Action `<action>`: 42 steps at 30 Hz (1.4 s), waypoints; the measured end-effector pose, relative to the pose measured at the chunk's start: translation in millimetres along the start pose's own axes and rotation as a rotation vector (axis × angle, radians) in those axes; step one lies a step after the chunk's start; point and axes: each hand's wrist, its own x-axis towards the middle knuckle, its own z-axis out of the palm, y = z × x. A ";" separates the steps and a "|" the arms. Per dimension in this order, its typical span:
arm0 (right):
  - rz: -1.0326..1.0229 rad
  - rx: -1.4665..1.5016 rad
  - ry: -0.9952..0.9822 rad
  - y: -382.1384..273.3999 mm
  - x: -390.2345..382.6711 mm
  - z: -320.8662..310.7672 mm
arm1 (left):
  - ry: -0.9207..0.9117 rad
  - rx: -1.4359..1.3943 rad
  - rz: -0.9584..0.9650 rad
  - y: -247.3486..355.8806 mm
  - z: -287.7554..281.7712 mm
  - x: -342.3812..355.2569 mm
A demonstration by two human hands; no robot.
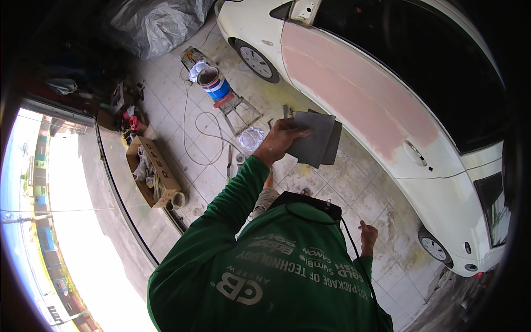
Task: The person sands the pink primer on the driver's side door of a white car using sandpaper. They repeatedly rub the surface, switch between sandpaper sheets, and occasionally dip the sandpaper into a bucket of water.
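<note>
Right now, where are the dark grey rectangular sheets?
In the head view, the dark grey rectangular sheets are above and right of centre, held in the left hand, with the pink patch on the white car to their upper right.

The car [376,105] is cropped at the top, and one grey sheet [332,146] (the rear) partly hidden.

There's room for the right grip [368,238] to swing out over the tiled floor [354,185] before the white car [442,171] stops it. The left grip [276,140], with its dark sheets [310,144], has an open way to the car too; ahead on the left, a stool [243,112], blue bucket [217,88], looped hose [206,165] and cardboard box [167,172] obstruct.
</note>
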 end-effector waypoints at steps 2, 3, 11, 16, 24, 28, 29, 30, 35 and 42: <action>-0.117 0.031 0.163 2.0 -2.3 2.7 | -0.001 0.011 0.001 3.3 3.9 -1.6; -0.203 0.046 0.276 2.1 -3.6 6.8 | -0.005 0.017 -0.001 5.6 5.1 -2.8; 0.135 0.496 -0.201 -137.3 -10.7 -46.2 | -0.053 0.017 -0.003 11.4 8.5 -7.7; -0.264 1.051 -0.726 -291.6 -17.8 -43.1 | -0.133 0.004 -0.069 11.6 30.4 -1.6; -1.192 -0.099 -0.112 -330.9 27.4 4.9 | -0.130 0.101 0.017 5.2 25.6 10.3; -0.766 0.889 -0.440 -324.1 25.3 9.6 | 0.097 1.072 0.657 -6.3 -47.5 8.2; -0.824 0.729 -0.317 -314.0 33.1 11.4 | 0.156 1.481 0.831 1.3 -55.8 -3.0; -0.884 0.548 -0.197 -301.7 40.3 10.0 | 0.161 1.541 0.718 10.1 -62.1 -9.0; -0.460 0.889 -0.367 -265.3 57.2 8.4 | 0.394 0.290 0.335 34.2 -97.4 -52.7; 0.187 0.213 -0.386 -110.8 98.5 51.6 | 1.020 0.166 0.049 -27.7 -222.1 -119.2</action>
